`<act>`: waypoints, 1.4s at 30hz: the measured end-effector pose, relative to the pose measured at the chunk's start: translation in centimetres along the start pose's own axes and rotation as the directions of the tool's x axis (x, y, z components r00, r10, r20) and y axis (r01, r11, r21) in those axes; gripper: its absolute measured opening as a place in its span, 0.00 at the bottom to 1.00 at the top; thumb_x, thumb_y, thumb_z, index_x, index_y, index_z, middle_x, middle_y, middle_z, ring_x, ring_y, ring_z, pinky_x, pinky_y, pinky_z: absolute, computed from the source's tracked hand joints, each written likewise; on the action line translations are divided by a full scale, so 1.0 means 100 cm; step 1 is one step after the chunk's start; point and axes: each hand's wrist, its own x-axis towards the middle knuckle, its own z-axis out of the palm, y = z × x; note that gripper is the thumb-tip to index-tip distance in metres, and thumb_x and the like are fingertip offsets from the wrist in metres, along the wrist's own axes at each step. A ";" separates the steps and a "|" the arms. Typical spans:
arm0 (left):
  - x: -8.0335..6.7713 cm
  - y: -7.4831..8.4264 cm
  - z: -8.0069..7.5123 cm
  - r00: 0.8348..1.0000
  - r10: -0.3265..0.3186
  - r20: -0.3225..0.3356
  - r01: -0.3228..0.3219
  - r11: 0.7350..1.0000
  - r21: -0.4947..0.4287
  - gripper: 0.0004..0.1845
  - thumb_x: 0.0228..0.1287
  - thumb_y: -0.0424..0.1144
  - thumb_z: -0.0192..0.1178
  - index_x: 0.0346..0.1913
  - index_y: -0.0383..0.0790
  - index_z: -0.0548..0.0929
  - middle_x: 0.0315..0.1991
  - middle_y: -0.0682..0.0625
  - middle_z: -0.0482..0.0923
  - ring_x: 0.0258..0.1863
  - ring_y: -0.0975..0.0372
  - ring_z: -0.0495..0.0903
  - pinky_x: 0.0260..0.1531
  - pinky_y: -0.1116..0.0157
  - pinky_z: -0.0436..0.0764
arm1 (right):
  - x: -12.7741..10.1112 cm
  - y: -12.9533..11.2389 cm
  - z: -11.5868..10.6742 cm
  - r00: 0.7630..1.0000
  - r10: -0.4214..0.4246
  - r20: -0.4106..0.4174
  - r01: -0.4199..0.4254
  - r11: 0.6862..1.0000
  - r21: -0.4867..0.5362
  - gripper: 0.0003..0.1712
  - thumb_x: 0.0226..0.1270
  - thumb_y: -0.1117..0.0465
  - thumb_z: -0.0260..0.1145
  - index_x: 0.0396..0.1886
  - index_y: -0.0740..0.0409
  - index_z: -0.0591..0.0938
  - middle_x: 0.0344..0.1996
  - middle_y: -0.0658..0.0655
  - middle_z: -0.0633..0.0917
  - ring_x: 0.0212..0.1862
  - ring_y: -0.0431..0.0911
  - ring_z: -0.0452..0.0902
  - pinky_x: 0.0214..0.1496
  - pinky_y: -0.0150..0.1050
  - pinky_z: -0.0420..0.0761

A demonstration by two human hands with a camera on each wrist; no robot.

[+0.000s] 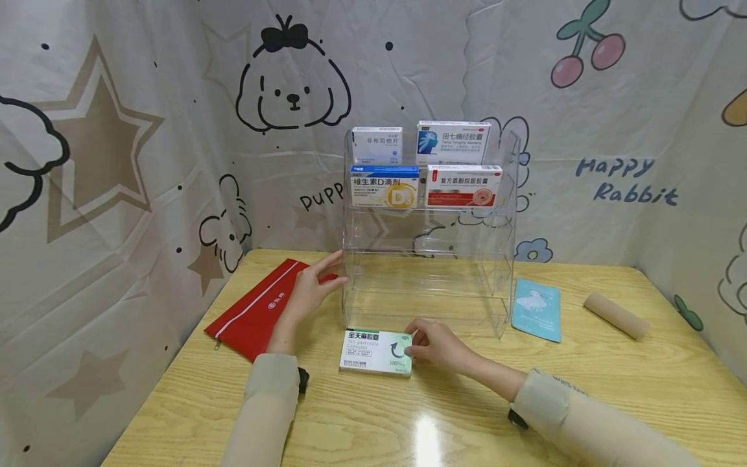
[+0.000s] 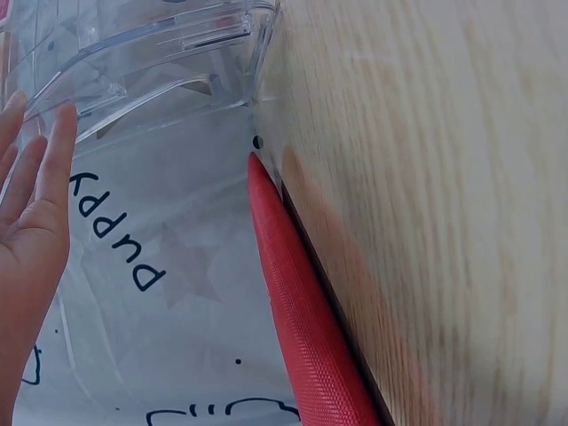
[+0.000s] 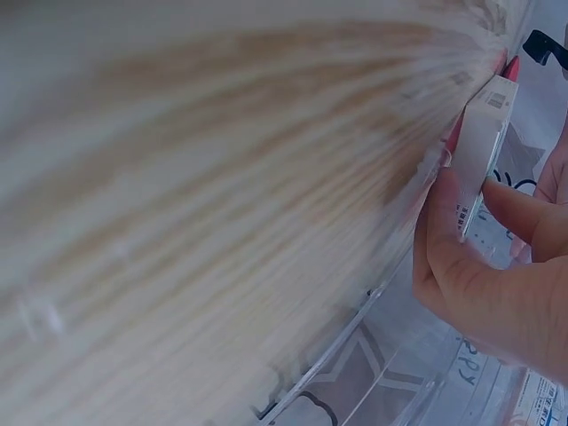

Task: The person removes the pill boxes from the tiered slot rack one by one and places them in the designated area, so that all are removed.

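Green box (image 1: pixel 376 351) pinched by right hand (image 1: pixel 439 345) below half-filled rack (image 1: pixel 428 259)

White-and-green medicine box (image 1: pixel 376 351) lies flat on the bench, printed face up, right in front of the clear acrylic rack (image 1: pixel 428 285). The rack stands upright, four boxes on its upper tiers, lower tiers bare.

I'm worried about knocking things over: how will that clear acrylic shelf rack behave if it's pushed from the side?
The clear acrylic rack looks rigid, so it would probably slide whole on the glossy wooden table. With four medicine boxes only on its upper tiers, it may be top-heavy. The left hand steadies its side.
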 end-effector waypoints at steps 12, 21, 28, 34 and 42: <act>0.000 0.004 0.000 1.000 -0.014 0.005 0.014 1.000 0.003 0.33 0.65 0.32 0.63 0.72 0.44 0.67 0.70 0.43 0.70 0.68 0.50 0.72 0.63 0.53 0.77 | 0.002 0.000 -0.002 0.999 0.022 0.045 -0.022 1.000 -0.015 0.18 0.65 0.65 0.67 0.50 0.71 0.78 0.29 0.60 0.86 0.28 0.41 0.80 0.27 0.26 0.78; -0.001 0.006 0.001 1.000 -0.005 0.001 0.005 1.000 0.016 0.34 0.64 0.33 0.64 0.72 0.44 0.67 0.70 0.42 0.70 0.68 0.49 0.72 0.62 0.52 0.77 | 0.002 -0.001 -0.002 0.998 0.032 0.055 -0.030 0.999 -0.026 0.21 0.65 0.65 0.67 0.54 0.74 0.77 0.30 0.59 0.85 0.28 0.40 0.80 0.27 0.26 0.78; -0.001 0.006 0.001 1.000 -0.010 0.005 0.010 1.000 -0.010 0.34 0.64 0.34 0.64 0.72 0.44 0.67 0.70 0.42 0.70 0.69 0.49 0.71 0.63 0.51 0.76 | 0.001 0.001 -0.003 0.999 0.030 0.025 -0.029 0.998 -0.051 0.24 0.66 0.62 0.67 0.56 0.73 0.76 0.30 0.59 0.86 0.28 0.40 0.80 0.28 0.27 0.78; -0.003 0.004 0.000 1.000 -0.019 0.005 0.019 1.000 -0.004 0.34 0.64 0.34 0.63 0.73 0.44 0.66 0.70 0.42 0.69 0.69 0.47 0.70 0.63 0.51 0.76 | 0.000 0.002 -0.007 0.995 0.008 -0.095 -0.017 0.995 -0.097 0.21 0.65 0.61 0.68 0.54 0.68 0.79 0.30 0.54 0.86 0.33 0.40 0.80 0.35 0.29 0.80; -0.001 0.000 0.001 0.999 -0.034 0.003 0.034 0.999 -0.017 0.34 0.64 0.34 0.63 0.72 0.46 0.67 0.71 0.43 0.69 0.69 0.47 0.70 0.64 0.52 0.76 | 0.001 -0.006 -0.039 0.952 -0.100 -0.289 0.077 0.993 -0.089 0.20 0.62 0.62 0.70 0.52 0.64 0.81 0.36 0.59 0.86 0.38 0.48 0.84 0.42 0.36 0.87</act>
